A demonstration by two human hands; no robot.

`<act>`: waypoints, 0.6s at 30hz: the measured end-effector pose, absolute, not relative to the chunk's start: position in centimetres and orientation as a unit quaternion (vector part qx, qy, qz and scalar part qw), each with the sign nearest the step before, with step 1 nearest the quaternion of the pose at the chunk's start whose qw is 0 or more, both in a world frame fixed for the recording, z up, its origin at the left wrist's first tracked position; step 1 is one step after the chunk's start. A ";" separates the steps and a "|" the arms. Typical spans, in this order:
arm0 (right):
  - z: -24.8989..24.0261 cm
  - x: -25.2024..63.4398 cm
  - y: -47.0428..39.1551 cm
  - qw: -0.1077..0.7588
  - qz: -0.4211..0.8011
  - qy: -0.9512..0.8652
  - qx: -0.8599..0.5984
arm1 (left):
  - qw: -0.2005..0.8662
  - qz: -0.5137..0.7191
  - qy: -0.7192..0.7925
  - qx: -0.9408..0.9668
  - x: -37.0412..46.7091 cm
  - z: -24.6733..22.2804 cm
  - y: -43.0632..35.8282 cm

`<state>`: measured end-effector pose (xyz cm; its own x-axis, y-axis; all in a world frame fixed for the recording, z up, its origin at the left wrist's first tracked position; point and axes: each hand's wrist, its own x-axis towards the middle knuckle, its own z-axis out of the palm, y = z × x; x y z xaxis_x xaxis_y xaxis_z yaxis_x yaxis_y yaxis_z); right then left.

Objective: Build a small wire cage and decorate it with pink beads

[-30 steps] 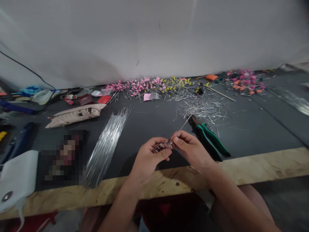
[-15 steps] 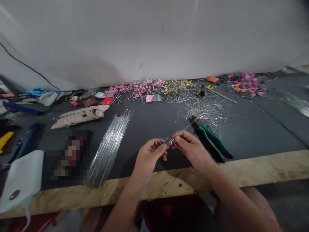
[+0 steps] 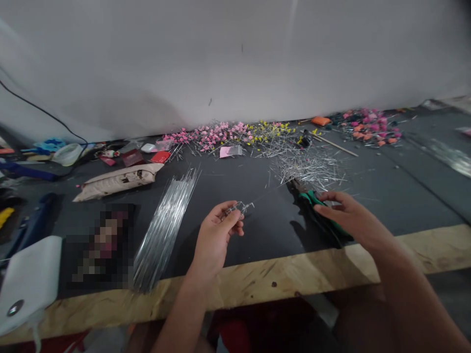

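Note:
A small bent-wire piece (image 3: 246, 208) is pinched between the thumb and fingers of my left hand (image 3: 222, 228), above the dark table. From it a thin straight wire runs up and right towards the pliers' tip. My right hand (image 3: 342, 215) is over the green-handled pliers (image 3: 311, 196), thumb and fingers apart at the handles; it does not look closed round them. The pliers lie on the table, jaws pointing up and left. Just beyond them is a heap of short cut wires (image 3: 312, 166). A bundle of long straight wires (image 3: 165, 225) lies left of my left hand.
Pink-tipped wires (image 3: 217, 135), yellow-tipped wires (image 3: 270, 131) and pink and orange pieces (image 3: 371, 126) line the wall. At left lie a beige pouch (image 3: 119, 181) and a white box with a cable (image 3: 31, 279). The wooden table edge (image 3: 272, 282) runs in front.
My right hand has left the wire piece and moved right to the pliers' handles, its fingers now apart. My left hand still holds the wire piece, slightly farther left. The view has shifted a little.

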<state>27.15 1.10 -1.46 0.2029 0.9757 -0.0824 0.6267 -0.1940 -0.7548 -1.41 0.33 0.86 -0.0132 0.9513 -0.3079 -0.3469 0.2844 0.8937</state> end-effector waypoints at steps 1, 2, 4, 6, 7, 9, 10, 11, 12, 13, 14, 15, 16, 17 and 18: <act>-2.1 27.3 1.3 0.257 0.274 -0.588 -0.716 | 0.632 0.514 0.493 0.305 -1.4 0.9 0.4; -2.6 27.3 1.5 0.233 0.246 -0.614 -0.713 | 0.632 0.515 0.493 0.304 -1.4 0.9 0.4; -3.3 27.0 1.9 0.211 0.194 -0.640 -0.713 | 0.632 0.517 0.491 0.304 -1.4 0.9 0.4; -3.4 26.7 2.1 0.202 0.179 -0.644 -0.716 | 0.631 0.521 0.488 0.305 -1.4 0.9 0.5; -3.2 26.6 2.1 0.195 0.187 -0.637 -0.722 | 0.631 0.522 0.486 0.305 -1.4 0.9 0.5; -2.4 26.7 1.9 0.181 0.226 -0.600 -0.746 | 0.630 0.526 0.485 0.303 -1.4 1.0 0.5; -1.9 26.9 1.6 0.175 0.256 -0.572 -0.759 | 0.630 0.528 0.484 0.301 -1.3 1.0 0.5; -1.3 27.1 1.3 0.181 0.287 -0.545 -0.767 | 0.629 0.530 0.483 0.300 -1.3 1.1 0.5; -0.8 27.3 0.9 0.197 0.331 -0.521 -0.762 | 0.629 0.532 0.482 0.299 -1.2 1.1 0.5; -0.2 27.4 0.5 0.216 0.380 -0.499 -0.748 | 0.627 0.535 0.481 0.299 -1.1 1.0 0.5; 0.3 27.5 0.1 0.237 0.425 -0.475 -0.733 | 0.625 0.538 0.480 0.299 -1.0 1.0 0.5; 0.7 27.5 -0.3 0.240 0.449 -0.450 -0.734 | 0.622 0.541 0.480 0.299 -0.9 1.0 0.6; 1.1 27.4 -0.7 0.233 0.467 -0.430 -0.737 | 0.619 0.545 0.480 0.299 -0.9 0.9 0.6; 1.5 27.3 -1.1 0.228 0.490 -0.419 -0.729 | 0.615 0.549 0.480 0.299 -0.8 0.8 0.6; 1.8 27.1 -1.5 0.221 0.528 -0.423 -0.703 | 0.611 0.551 0.481 0.301 -0.7 0.7 0.6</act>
<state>27.07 -1.50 1.78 0.0847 0.8278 -0.5545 0.3622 -0.5440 -0.7569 -0.71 0.59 0.72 -0.0717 0.9638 -0.2568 -0.3847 0.2108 0.8987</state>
